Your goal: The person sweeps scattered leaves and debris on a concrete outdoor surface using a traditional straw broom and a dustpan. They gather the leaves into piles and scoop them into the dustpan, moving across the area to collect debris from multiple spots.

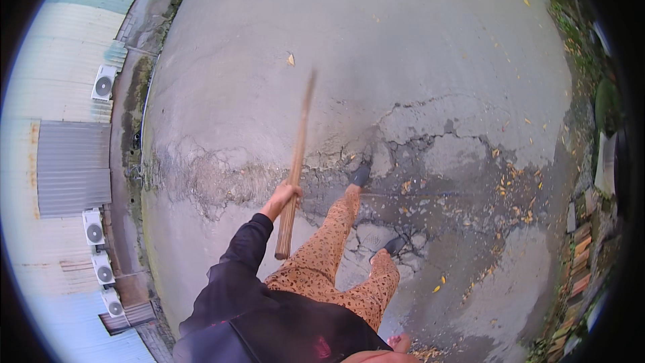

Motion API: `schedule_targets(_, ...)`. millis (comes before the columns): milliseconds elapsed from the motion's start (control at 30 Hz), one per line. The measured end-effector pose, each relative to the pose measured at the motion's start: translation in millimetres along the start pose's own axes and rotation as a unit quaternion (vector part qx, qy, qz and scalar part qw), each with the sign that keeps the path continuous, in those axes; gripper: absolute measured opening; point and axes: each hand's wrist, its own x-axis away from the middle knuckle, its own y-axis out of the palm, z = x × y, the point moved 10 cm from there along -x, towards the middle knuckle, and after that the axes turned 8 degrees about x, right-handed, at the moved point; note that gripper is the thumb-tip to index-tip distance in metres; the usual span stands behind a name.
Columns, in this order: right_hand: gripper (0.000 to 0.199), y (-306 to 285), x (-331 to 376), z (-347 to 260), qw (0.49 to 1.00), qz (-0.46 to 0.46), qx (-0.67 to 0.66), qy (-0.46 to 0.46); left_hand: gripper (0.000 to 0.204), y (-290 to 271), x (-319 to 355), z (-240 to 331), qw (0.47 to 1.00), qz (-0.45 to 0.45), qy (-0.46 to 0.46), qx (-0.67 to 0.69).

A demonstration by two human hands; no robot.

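My left hand (286, 195) is closed around a stick broom (293, 175), a long brown bundle of thin sticks. Its thick, blunt end points back toward my body, while the narrow end reaches forward over the pavement and looks slightly blurred. My right hand (400, 343) shows only in small part at the lower edge, beside my dark top; its fingers are too unclear to read. Below the broom lies grey pavement (235, 94). A pale dry leaf (290, 60) rests on it just left of the broom's far end.
Cracked, broken pavement (437, 154) runs across under my feet, with scattered yellow leaves (510, 185) to the right. A corrugated metal wall (74, 168) with several air-conditioner units (94, 227) stands at the left. Stacked orange bricks (581, 255) and greenery (581, 47) line the right side.
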Motion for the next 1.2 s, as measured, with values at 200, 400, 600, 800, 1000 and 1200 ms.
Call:
schedule_targets(200, 0.009, 18, -5, 19, 0.997, 0.029, 0.057, 0.038, 0.018, -130, -147, 74, 0.987, 0.090, 0.048, 0.123)
schedule_targets(400, 0.011, 227, 115, -83, 0.996, 0.005, 0.080, -0.050, 0.018, -157, -346, 197, 0.980, -0.008, 0.053, 0.189)
schedule_targets(600, 0.021, 469, 233, -133, 0.971, -0.139, 0.175, -0.083, 0.017, 3, -492, 250, 0.989, -0.083, 0.026, 0.119)
schedule_targets(800, 0.020, 498, 260, -156, 0.978, -0.123, 0.135, -0.106, 0.096, 254, -454, 208, 0.916, 0.011, 0.184, -0.357)
schedule_targets(1000, 0.022, 403, 230, -113, 0.991, -0.001, 0.090, -0.097, 0.105, 452, -264, 129, 0.759, -0.271, 0.263, -0.531)
schedule_targets(1200, 0.022, 319, 217, -31, 0.994, -0.015, -0.039, -0.099, 0.097, 550, -69, -56, 0.590, -0.481, 0.229, -0.607)
